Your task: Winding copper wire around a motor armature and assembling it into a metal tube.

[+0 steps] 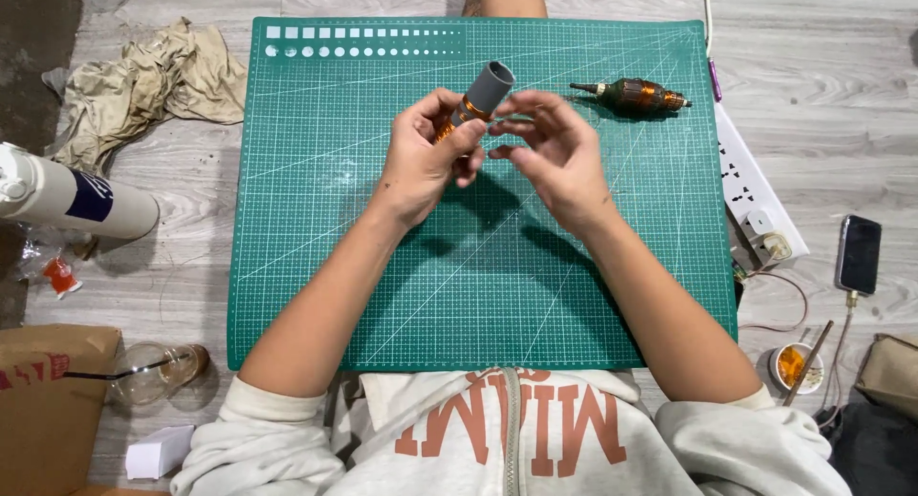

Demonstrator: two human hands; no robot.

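Above the middle of a green cutting mat (316,266), my left hand (421,161) grips a small cylindrical part (483,92). The part has a grey cap end pointing up and right, and an orange copper-coloured body hidden mostly in my palm. My right hand (550,152) hovers just right of it, fingers curled, fingertips near the part's lower end; it holds nothing I can see. A copper-wound motor rotor (633,96) with a shaft lies on the mat at the upper right, away from both hands.
A crumpled beige rag (153,80) lies upper left. A white cylinder (72,201) lies at the left edge. A clear bottle (153,370) and cardboard box (43,400) sit lower left. At right: white power strip (755,195), phone (858,254), small tin (792,365).
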